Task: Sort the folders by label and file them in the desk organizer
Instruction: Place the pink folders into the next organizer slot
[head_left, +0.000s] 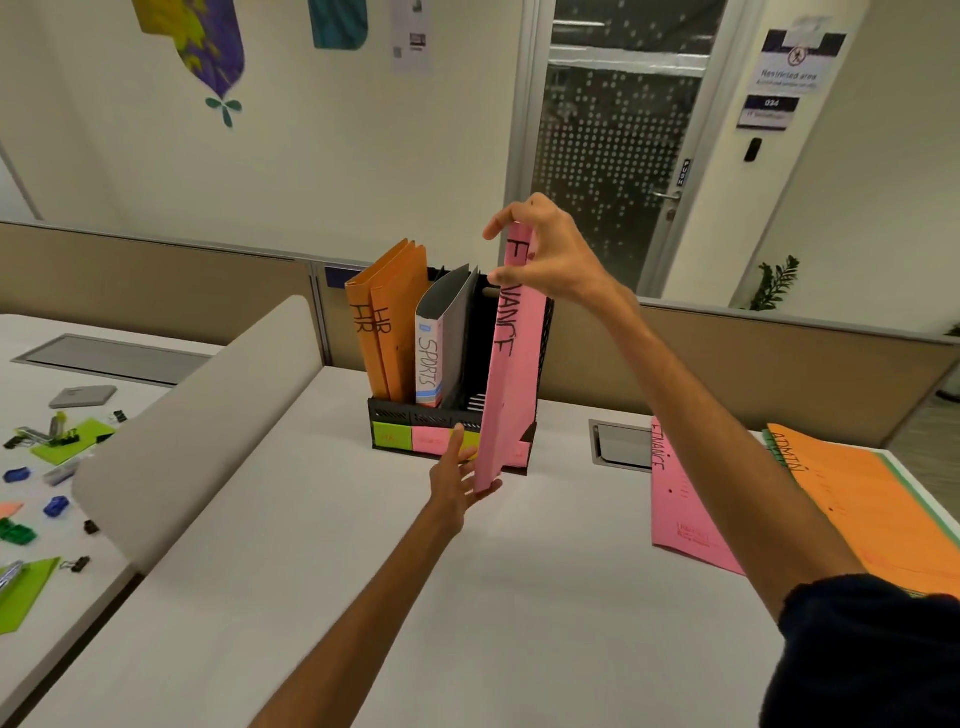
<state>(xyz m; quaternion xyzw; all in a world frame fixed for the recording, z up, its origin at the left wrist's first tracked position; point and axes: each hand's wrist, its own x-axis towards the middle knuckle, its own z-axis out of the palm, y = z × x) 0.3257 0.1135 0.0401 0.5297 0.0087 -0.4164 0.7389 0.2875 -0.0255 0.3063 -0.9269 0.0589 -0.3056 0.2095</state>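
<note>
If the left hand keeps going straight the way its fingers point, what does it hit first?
Probably the desk organizer: the left hand, cupped under the pink FINANCE folder, points up and away at its low front wall with the colored labels. Depth is unclear from one view.

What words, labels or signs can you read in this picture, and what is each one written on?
"HR": each of the two upright orange folders in the black desk organizer.
"SPORTS": white-spined grey folder.
"FINANCE", partly covered: pink folder held by right hand and left hand.
"FINANCE": flat pink folder.
"ADMIN": flat orange folder.
"Restricted area": door sign.
"PUSH": door plate.
Organizer sticky notes: unreadable.
</note>
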